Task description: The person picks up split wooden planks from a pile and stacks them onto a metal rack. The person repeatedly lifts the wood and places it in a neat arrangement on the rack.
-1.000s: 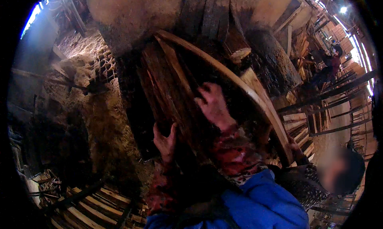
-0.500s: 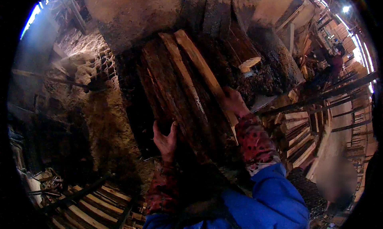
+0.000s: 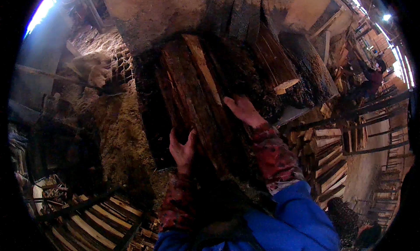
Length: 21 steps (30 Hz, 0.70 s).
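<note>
Before me rests a bundle of long, dark, rough wood slabs (image 3: 186,82), which look bark-covered. A pale split strip (image 3: 201,65) lies along its upper face. My left hand (image 3: 182,151) is at the near left side of the bundle, thumb and fingers apart; whether it touches the wood is too dark to tell. Beside the bundle's right side is my right hand (image 3: 246,111), with fingers stretched and thumb spread, gripping nothing I can see. Dark patterned cuffs cover both forearms below blue sleeves.
A thick log piece (image 3: 273,58) with a pale cut end lies to the right. Split wood sits in a metal-barred rack (image 3: 94,220) at lower left, with more stacked wood (image 3: 332,168) at right. A person (image 3: 374,78) is in the far right background.
The long pale strip that was under my right hand is no longer visible on the bundle. My right hand has let go and moved slightly left; my left hand stays nearly in place.
</note>
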### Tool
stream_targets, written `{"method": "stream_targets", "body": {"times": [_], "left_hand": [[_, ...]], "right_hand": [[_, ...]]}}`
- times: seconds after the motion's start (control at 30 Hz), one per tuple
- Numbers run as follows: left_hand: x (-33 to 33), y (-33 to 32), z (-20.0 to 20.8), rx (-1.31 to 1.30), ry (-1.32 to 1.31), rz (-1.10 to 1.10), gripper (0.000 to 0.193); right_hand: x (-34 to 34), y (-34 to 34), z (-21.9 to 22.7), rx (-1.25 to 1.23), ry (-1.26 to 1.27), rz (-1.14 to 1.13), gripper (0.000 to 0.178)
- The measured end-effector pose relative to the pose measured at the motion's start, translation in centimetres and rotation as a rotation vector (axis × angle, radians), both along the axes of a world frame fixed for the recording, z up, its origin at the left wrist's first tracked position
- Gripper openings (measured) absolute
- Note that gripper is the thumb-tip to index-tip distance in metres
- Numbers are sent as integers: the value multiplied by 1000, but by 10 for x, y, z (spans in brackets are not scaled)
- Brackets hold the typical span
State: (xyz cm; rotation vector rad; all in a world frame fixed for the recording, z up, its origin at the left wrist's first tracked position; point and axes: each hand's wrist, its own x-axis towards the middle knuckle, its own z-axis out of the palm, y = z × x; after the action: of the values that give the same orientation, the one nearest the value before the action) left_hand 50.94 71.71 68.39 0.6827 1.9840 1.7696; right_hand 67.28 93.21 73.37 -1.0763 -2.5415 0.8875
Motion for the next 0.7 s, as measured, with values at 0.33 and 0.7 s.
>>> {"method": "stream_targets", "body": {"times": [0.33,0.7], "left_hand": [[-17,3,-8,92,-294,27,57],[22,-168,-26,-247,-684,14,53]], "right_hand": [[-31,-16,27,-177,-156,-159,84],[44,-163,-1,-298,154,-159,74]]}}
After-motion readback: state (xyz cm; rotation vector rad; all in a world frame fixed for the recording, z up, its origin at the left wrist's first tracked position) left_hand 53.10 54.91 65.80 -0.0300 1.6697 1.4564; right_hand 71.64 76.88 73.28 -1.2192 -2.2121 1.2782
